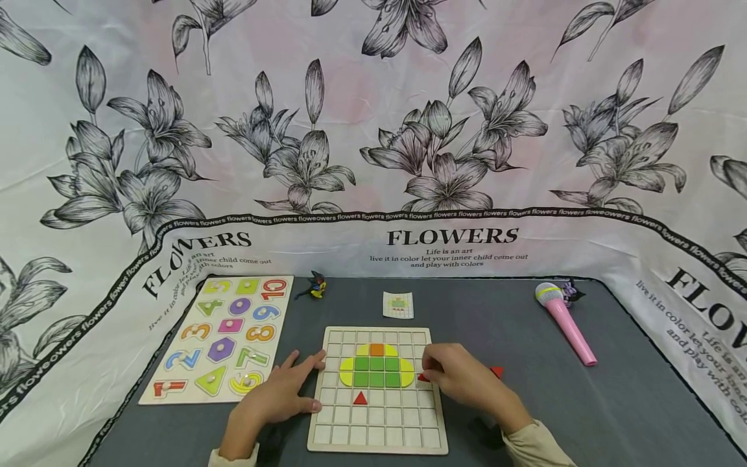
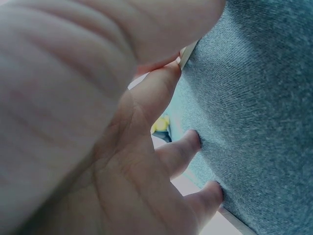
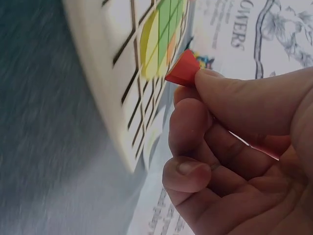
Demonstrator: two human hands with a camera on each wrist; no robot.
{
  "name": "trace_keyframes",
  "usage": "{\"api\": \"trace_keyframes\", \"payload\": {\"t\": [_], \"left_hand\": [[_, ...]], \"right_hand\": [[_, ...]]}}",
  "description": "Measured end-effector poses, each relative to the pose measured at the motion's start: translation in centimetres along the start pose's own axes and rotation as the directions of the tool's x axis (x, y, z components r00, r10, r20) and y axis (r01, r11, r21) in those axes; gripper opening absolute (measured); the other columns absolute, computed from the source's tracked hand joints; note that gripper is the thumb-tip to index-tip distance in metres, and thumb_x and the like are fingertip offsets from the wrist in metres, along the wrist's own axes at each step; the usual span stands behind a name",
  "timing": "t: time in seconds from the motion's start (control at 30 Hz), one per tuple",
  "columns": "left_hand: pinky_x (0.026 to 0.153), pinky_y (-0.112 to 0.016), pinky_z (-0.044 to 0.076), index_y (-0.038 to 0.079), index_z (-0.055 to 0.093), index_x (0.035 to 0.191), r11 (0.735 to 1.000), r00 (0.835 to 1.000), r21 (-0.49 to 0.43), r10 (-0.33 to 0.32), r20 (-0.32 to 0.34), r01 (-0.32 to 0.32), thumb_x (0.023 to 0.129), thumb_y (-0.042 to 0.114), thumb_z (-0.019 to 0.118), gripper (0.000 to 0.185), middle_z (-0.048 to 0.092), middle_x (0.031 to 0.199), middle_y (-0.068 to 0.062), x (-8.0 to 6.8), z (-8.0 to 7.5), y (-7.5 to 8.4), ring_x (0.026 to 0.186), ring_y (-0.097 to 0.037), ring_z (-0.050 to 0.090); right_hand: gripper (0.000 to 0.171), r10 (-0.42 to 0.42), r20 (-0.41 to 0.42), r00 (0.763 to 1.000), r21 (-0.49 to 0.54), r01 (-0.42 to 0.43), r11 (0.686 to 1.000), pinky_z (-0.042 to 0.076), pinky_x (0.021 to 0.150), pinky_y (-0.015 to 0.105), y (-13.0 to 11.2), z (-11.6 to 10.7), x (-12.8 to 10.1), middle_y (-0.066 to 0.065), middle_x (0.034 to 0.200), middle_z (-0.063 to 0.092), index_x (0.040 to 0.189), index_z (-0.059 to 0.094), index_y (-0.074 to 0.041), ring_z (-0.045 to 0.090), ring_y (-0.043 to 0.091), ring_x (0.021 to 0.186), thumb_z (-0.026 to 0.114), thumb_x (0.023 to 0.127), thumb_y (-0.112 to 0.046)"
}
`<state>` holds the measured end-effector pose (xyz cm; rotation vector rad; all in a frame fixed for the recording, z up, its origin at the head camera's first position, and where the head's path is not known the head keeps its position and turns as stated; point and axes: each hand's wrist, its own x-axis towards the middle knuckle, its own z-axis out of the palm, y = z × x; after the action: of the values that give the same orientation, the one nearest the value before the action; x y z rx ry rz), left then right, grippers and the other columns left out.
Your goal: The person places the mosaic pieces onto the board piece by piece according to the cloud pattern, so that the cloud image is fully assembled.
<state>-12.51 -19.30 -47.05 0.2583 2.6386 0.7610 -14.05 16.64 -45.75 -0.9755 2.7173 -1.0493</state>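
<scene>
**Red piece held at the board's right edge**

The right hand pinches a small red piece between thumb and fingers — the right wrist view shows it plainly, its tip poking out past the fingertips toward the grid board. From the head view, the hand sits over the board's right-hand columns, level with the row of green squares, just beside the yellow curved piece that closes the pattern on that side.

The left hand lies flat with fingers spread, pressing the board's left edge and the grey table cover; it holds nothing.

A red triangle already sits in the grid below the green block, to the left of the held piece. Another red bit lies on the cloth just right of the right hand (partly hidden).

Further off: a number puzzle at left, a pattern card behind the board, a pink toy microphone at right.
</scene>
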Motion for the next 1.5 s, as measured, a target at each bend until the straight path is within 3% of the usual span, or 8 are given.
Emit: {"api": "trace_keyframes", "payload": {"t": [0.63, 0.93, 1.3, 1.5], "left_hand": [[0.121, -0.077, 0.018, 0.018, 0.042, 0.166, 1.0, 1.0, 0.008, -0.001, 0.012, 0.001, 0.088, 0.028, 0.091, 0.092, 0.048, 0.162, -0.018, 0.2, 0.2, -0.3, 0.158, -0.05, 0.02], [0.121, -0.077, 0.019, 0.017, 0.044, 0.165, 1.0, 1.0, 0.012, -0.008, -0.008, 0.008, 0.087, 0.028, 0.091, 0.091, 0.048, 0.162, -0.018, 0.1, 0.1, -0.3, 0.158, -0.05, 0.021], [0.122, -0.077, 0.016, 0.02, 0.043, 0.166, 1.0, 1.0, 0.006, 0.018, -0.001, -0.018, 0.087, 0.03, 0.091, 0.092, 0.049, 0.162, -0.016, 0.3, 0.0, -0.5, 0.159, -0.049, 0.019], [0.121, -0.078, 0.018, 0.018, 0.045, 0.165, 1.0, 1.0, 0.012, -0.007, -0.006, 0.007, 0.086, 0.029, 0.092, 0.092, 0.05, 0.161, -0.017, 0.2, 0.1, -0.2, 0.158, -0.05, 0.021]], "right_hand": [[0.022, -0.11, 0.144, 0.983, -0.019, 0.114, 0.993, 0.049, 0.064, 0.02, -3.3, 4.7, 4.2, -0.014, 0.079, 0.064, 0.085, 0.071, -0.015, 0.051, 0.0, 0.068, 0.075, 0.096, 0.003], [0.025, -0.112, 0.178, 0.978, -0.04, 0.121, 0.992, 0.047, 0.063, 0.02, -3.7, 5.7, 4.5, -0.015, 0.076, 0.059, 0.083, 0.068, -0.015, 0.049, 0.0, 0.066, 0.073, 0.096, 0.006], [0.031, -0.133, 0.158, 0.978, -0.1, 0.15, 0.984, 0.041, 0.06, 0.02, -4.0, 6.3, 4.6, -0.012, 0.07, 0.049, 0.078, 0.061, -0.014, 0.042, 0.002, 0.064, 0.072, 0.094, 0.01], [0.033, -0.133, 0.163, 0.978, -0.133, 0.156, 0.979, 0.038, 0.058, 0.019, -4.2, 6.5, 4.4, -0.013, 0.067, 0.045, 0.076, 0.058, -0.015, 0.04, 0.002, 0.063, 0.071, 0.094, 0.01]]}}
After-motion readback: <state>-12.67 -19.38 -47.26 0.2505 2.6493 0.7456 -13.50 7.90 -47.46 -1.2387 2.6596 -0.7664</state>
